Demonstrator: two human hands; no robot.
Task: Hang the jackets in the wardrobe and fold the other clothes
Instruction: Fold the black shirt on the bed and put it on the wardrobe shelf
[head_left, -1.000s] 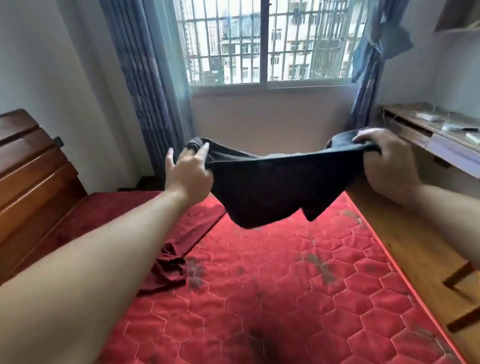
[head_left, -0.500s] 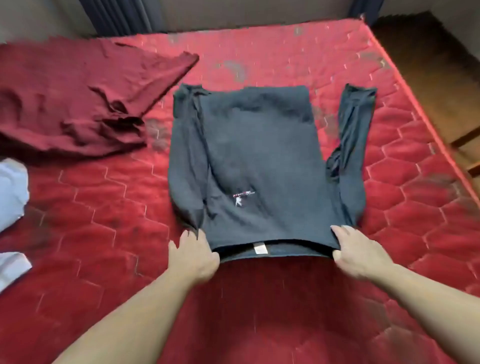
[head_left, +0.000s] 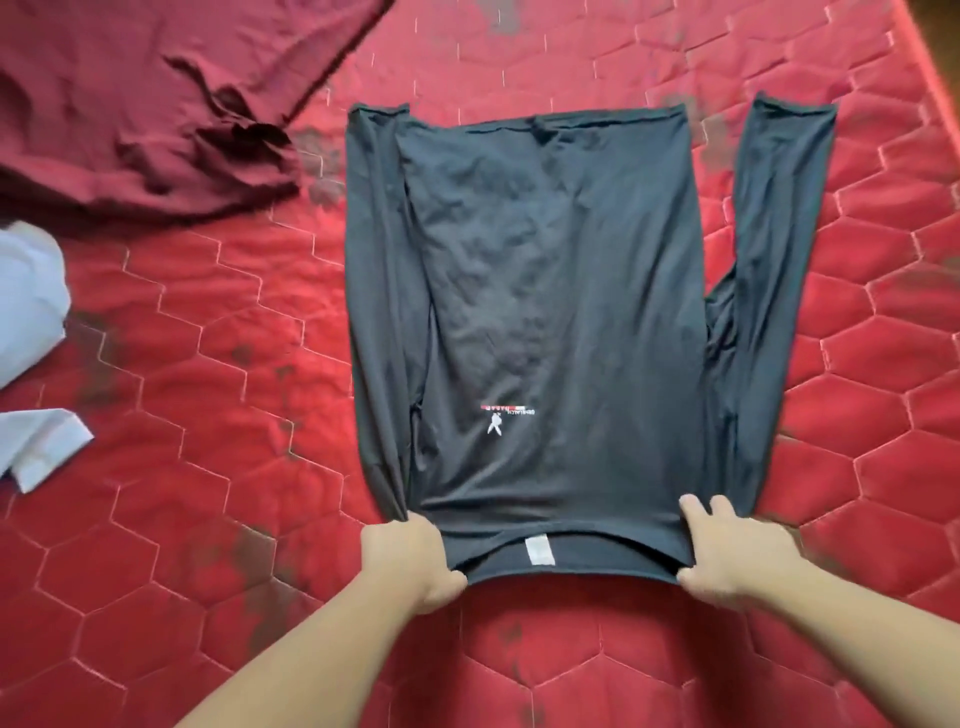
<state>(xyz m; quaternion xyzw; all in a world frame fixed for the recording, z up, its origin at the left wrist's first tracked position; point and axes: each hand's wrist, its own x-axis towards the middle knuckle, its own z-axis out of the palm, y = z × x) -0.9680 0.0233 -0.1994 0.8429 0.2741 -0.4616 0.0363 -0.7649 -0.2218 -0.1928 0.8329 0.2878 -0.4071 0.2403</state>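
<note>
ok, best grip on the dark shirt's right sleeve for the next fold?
Probably the cuff end of the right sleeve, coming from the shirt's outer right. That sleeve lies splayed off the dark shirt body with bare mattress between, so its edge is free. The right hand is nearest; both hands now hold the shoulder corners.

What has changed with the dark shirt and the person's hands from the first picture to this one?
The dark shirt, held up in the air a second ago, now lies spread flat on the red mattress, sleeves alongside its body. The left hand and right hand have come down with it. Unchanged: both hands grip the shirt's near corners; since half a second ago the maroon garment lies beside it.
</note>
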